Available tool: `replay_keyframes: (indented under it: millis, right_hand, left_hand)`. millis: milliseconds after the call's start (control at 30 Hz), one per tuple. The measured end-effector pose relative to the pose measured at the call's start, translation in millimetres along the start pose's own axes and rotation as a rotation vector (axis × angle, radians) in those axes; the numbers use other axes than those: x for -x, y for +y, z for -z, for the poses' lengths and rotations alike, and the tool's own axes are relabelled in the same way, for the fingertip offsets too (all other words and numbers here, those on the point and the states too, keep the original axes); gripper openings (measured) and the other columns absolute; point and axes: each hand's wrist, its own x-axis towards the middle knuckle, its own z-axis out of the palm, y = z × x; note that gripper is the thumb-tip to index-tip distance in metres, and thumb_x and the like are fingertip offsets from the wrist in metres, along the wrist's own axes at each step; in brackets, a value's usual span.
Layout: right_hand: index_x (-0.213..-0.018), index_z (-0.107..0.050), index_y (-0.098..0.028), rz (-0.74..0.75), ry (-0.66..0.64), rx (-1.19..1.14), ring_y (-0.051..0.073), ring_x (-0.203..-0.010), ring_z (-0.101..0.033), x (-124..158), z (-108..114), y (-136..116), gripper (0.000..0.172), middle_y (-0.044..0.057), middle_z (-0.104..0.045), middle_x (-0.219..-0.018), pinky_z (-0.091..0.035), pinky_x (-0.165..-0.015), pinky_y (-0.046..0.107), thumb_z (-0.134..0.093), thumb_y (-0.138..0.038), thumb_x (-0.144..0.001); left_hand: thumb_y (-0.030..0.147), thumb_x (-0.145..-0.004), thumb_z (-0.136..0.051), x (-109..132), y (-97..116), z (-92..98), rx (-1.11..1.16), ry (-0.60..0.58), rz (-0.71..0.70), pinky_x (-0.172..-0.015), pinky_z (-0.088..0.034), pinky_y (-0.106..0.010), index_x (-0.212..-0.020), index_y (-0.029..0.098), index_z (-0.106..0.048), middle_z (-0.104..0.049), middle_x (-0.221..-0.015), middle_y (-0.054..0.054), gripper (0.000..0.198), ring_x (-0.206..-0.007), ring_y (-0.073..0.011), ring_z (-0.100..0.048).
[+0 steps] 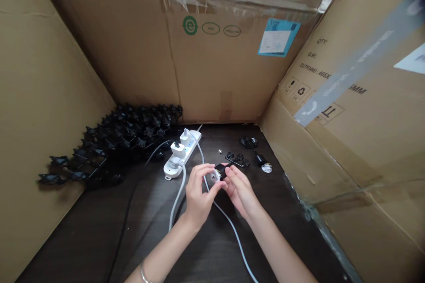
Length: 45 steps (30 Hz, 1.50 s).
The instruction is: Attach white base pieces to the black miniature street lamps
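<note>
Between the fingertips of my left hand [199,192] is a white round disc [215,177], pinched by its edge and tilted. My right hand [241,189] grips a black housing [220,169] right against the disc; a bit of yellow shows where they meet. Whether the two are joined I cannot tell. Just beyond my right hand lies a black branching part with rings [239,158]. To its right another black housing [260,158] lies on its side, with a white round disc [266,167] at its end. A tiny metallic piece [220,151] sits beyond the hands.
A white power strip [171,170] holding plugs and adapters stands left of my hands, its grey-white cables [234,227] crossing the dark table [159,247]. Many black lantern-like parts [129,132] are heaped at left. A black cable bundle [249,142] lies farther back. Tall cardboard boxes [212,75] surround the table.
</note>
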Motion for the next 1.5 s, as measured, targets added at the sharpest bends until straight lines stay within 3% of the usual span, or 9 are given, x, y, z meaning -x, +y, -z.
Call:
replay_keyframes:
  millis: [167,300,733,1033,1333,1500]
  right_hand:
    - [-0.086,-0.062,-0.014,-0.029,0.004,-0.046,0.007,-0.066,-0.061,2.6,-2.9,-0.7,0.026,0.002,-0.067,-0.08,-0.05,-0.056,0.013,-0.075,-0.029,-0.069]
    - [-0.085,-0.063,-0.016,-0.025,-0.001,-0.065,0.01,-0.074,-0.064,2.7,-3.1,-2.6,0.024,0.002,-0.068,-0.084,-0.052,-0.065,0.017,-0.076,-0.029,-0.069]
    - [-0.083,-0.064,-0.016,-0.007,0.002,-0.104,0.011,-0.077,-0.066,0.9,0.4,-1.7,0.018,0.003,-0.071,-0.084,-0.053,-0.074,0.021,-0.074,-0.026,-0.071]
    - [-0.087,-0.065,-0.016,-0.043,0.028,-0.127,0.011,-0.07,-0.065,-0.1,1.9,-2.0,0.023,0.002,-0.07,-0.079,-0.053,-0.07,0.02,-0.075,-0.027,-0.069]
    - [-0.083,-0.065,-0.016,-0.044,0.033,-0.145,0.011,-0.076,-0.065,-0.2,2.5,-4.3,0.02,0.003,-0.07,-0.084,-0.052,-0.07,0.02,-0.075,-0.027,-0.069]
    - [-0.09,-0.064,-0.018,-0.026,-0.049,-0.145,0.011,-0.077,-0.064,1.5,2.3,-7.6,0.021,0.002,-0.069,-0.086,-0.051,-0.07,0.021,-0.071,-0.026,-0.072]
  left_hand:
    - [0.014,-0.079,-0.061,-1.1,2.3,2.4,-0.076,-0.071,-0.109,-0.08,-0.05,-0.035,-0.109,0.019,-0.055,-0.055,-0.112,-0.009,0.032,-0.104,-0.0211,-0.053]
    - [0.01,-0.081,-0.056,-0.8,4.2,0.7,-0.115,-0.066,-0.144,-0.079,-0.05,-0.034,-0.113,0.022,-0.056,-0.05,-0.118,-0.01,0.035,-0.1,-0.0195,-0.053]
    - [0.0,-0.079,-0.046,-0.6,4.4,3.0,-0.104,-0.09,-0.279,-0.081,-0.049,-0.036,-0.114,0.023,-0.058,-0.058,-0.109,-0.008,0.043,-0.099,-0.0196,-0.054]
    - [-0.005,-0.075,-0.048,-1.3,3.7,2.0,-0.163,-0.046,-0.35,-0.084,-0.048,-0.039,-0.108,0.026,-0.061,-0.054,-0.11,-0.006,0.047,-0.103,-0.0209,-0.052]
    - [0.001,-0.077,-0.053,-1.0,3.5,0.6,-0.171,-0.006,-0.255,-0.076,-0.049,-0.032,-0.106,0.024,-0.059,-0.054,-0.107,-0.007,0.037,-0.098,-0.0194,-0.053]
    - [0.006,-0.078,-0.054,-2.1,5.6,1.3,-0.122,-0.041,-0.199,-0.083,-0.048,-0.038,-0.109,0.02,-0.054,-0.055,-0.106,-0.009,0.034,-0.098,-0.0205,-0.054]
